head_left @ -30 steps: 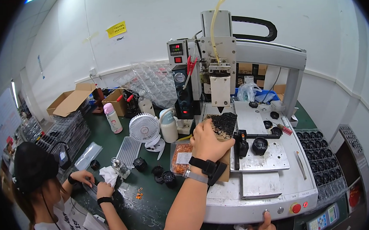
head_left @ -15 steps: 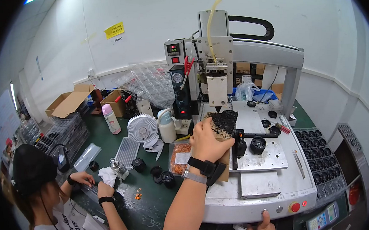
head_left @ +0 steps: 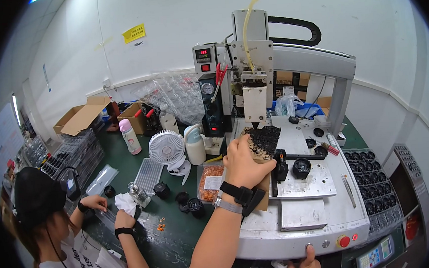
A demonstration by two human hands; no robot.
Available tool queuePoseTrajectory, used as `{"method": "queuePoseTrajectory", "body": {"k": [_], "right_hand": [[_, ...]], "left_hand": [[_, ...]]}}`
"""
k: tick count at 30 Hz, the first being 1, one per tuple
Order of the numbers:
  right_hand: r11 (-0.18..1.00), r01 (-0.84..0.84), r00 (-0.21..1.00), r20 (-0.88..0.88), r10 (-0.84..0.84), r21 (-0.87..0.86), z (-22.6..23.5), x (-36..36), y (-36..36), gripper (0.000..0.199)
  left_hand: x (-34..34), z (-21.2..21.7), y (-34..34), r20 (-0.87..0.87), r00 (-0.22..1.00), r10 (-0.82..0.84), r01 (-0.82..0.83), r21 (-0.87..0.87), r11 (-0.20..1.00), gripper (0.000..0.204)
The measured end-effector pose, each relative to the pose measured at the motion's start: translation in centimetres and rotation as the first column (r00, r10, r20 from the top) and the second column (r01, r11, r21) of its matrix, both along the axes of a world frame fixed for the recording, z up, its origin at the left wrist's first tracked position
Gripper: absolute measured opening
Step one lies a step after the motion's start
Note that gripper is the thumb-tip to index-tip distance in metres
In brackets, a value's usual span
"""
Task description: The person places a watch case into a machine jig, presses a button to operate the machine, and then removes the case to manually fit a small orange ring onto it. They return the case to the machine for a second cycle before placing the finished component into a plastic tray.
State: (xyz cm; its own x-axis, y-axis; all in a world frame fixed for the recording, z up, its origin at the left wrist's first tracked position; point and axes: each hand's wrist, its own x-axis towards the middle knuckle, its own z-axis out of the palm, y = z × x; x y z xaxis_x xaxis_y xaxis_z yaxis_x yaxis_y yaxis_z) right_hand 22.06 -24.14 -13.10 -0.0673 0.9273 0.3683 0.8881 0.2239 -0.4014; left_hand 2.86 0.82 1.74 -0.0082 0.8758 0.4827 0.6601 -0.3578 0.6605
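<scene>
At the near edge of the machine base [head_left: 300, 227], the right hand [head_left: 306, 266] is resting with a thumb lying by a small silver button [head_left: 309, 246]; only part of this hand is showing, so I cannot tell whether it is open or closed. A red button [head_left: 344, 241] is sitting just right of it. The left hand [head_left: 244, 164], wearing a black wrist strap [head_left: 241, 196], is reaching forward over the base and is closed around a brown board [head_left: 261, 143] whose top is covered in black crumbly residue. The board is being held up under the dispensing head [head_left: 255, 103], its far end just below the nozzle tip. Just right of the board, a black round part [head_left: 301, 167] is sitting in a fixture on a metal plate [head_left: 310, 184]. A tray of black round parts [head_left: 377, 182] is lying at the right side of the base.

On the green tabletop [head_left: 127, 165] to the left, a tub of orange bits [head_left: 210, 181] is standing near the left wrist, with a white fan [head_left: 167, 148] and a white bottle [head_left: 194, 145] behind it. At the near left corner, another person [head_left: 57, 229] in a black cap is working with both hands over small parts. Cardboard boxes [head_left: 81, 118] are standing along the far edge by the wall.
</scene>
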Motion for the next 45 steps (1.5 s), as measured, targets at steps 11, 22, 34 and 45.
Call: {"method": "queuePoseTrajectory", "body": {"k": [11,22,34,45], "right_hand": [[0.998,0.0,0.999,0.044,-0.003,0.058,0.0,0.2,0.0,0.09],[0.999,-0.003,1.0,-0.017,0.004,0.046,-0.4,0.1,0.2,0.089],[1.0,0.001,1.0,-0.019,-0.001,-0.002,0.6,-0.2,0.0,0.088],[0.998,0.064,0.997,0.042,-0.065,0.028,0.1,-0.5,0.1,0.085]], "left_hand": [[0.4,0.0,0.0,-0.019,1.0,-0.013,0.013,-0.003,1.0,0.089],[0.2,-0.5,0.6,-0.051,0.996,0.07,-0.071,-0.007,0.997,0.087],[-0.1,-0.6,0.8,-0.064,0.989,0.131,-0.133,-0.03,0.991,0.087],[-0.2,-0.6,0.8,-0.058,0.989,0.138,-0.141,-0.056,0.988,0.087]]}}
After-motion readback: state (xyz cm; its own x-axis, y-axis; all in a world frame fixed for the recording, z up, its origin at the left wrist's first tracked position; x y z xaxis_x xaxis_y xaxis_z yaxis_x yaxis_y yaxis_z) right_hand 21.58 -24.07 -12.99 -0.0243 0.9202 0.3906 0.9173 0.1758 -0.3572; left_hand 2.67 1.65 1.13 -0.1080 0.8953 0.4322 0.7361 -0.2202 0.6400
